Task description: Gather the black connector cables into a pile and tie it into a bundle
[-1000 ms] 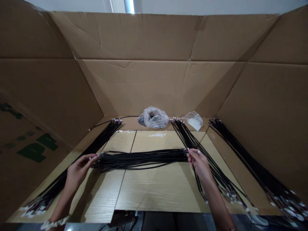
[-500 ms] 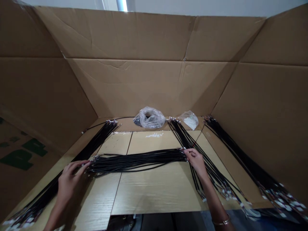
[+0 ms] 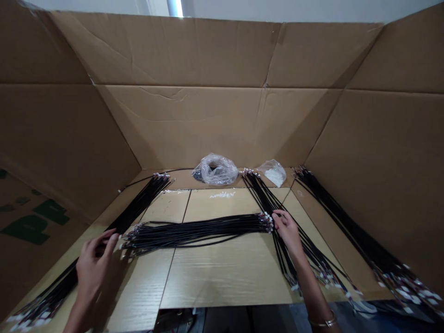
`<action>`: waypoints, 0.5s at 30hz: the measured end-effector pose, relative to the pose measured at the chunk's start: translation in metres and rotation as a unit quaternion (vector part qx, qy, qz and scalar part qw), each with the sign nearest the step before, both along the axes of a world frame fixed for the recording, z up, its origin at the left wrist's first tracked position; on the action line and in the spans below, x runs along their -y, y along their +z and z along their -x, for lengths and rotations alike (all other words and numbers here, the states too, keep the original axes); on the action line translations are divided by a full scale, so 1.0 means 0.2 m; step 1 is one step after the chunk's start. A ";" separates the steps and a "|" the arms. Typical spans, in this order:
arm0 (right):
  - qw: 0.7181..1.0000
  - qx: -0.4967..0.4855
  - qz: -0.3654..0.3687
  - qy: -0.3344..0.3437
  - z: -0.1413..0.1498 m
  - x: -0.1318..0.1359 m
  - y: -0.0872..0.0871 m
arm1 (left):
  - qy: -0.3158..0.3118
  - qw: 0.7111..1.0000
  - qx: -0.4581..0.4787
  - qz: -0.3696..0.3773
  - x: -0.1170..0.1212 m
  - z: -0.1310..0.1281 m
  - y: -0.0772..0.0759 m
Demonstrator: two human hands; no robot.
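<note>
A bundle of black cables lies crosswise on the table, with small connectors at both ends. Just beyond its left end is my left hand, its thumb and forefinger apart, over the edge of a second cable bundle that runs along the left side. At the right end, my right hand is close beside the white connectors, its fingers loosely apart and seemingly holding nothing. Under that end and my right hand, a third cable bundle stretches from the back toward the front edge.
Another cable bundle lies along the right cardboard wall. At the back are a clear plastic bag with a coil and a small bag of white pieces. Cardboard also walls the back and left. The table's front edge is near me.
My left hand has moved left, off the end of the crosswise bundle. My right hand has shifted slightly right, uncovering the white connectors. The crosswise bundle lies nearly where it was.
</note>
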State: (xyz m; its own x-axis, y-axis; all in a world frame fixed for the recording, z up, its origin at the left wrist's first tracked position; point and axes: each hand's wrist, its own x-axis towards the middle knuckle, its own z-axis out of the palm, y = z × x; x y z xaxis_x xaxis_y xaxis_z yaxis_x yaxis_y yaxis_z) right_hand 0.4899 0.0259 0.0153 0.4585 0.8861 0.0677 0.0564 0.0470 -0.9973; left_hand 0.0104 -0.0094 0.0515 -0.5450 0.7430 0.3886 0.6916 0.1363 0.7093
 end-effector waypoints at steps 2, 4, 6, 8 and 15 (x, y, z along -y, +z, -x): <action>0.999 0.022 -0.009 -0.022 -0.08 -0.01 -0.01 | 0.022 0.999 -0.018 -0.019 0.03 -0.02 0.02; 0.996 0.084 0.003 -0.034 -0.17 -0.03 -0.02 | 0.035 0.998 -0.038 -0.045 0.08 -0.05 0.02; 0.983 0.177 0.047 -0.027 -0.26 -0.06 -0.03 | 0.034 0.997 -0.053 -0.053 0.13 -0.09 -0.01; 0.957 0.272 0.105 -0.002 -0.33 -0.09 -0.04 | 0.013 0.996 -0.070 -0.046 0.17 -0.13 -0.07; 0.857 0.477 0.179 0.081 -0.29 -0.15 -0.05 | -0.091 0.985 -0.131 -0.070 0.22 -0.19 -0.21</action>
State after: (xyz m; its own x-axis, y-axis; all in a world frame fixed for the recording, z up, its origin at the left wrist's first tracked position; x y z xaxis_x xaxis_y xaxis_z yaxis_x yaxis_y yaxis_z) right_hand 0.5469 0.0554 0.0057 0.2152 0.9750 0.0547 0.8752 -0.1677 -0.4538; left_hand 0.0476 -0.0538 0.0092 -0.2754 0.7475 0.6045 0.8574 -0.0934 0.5061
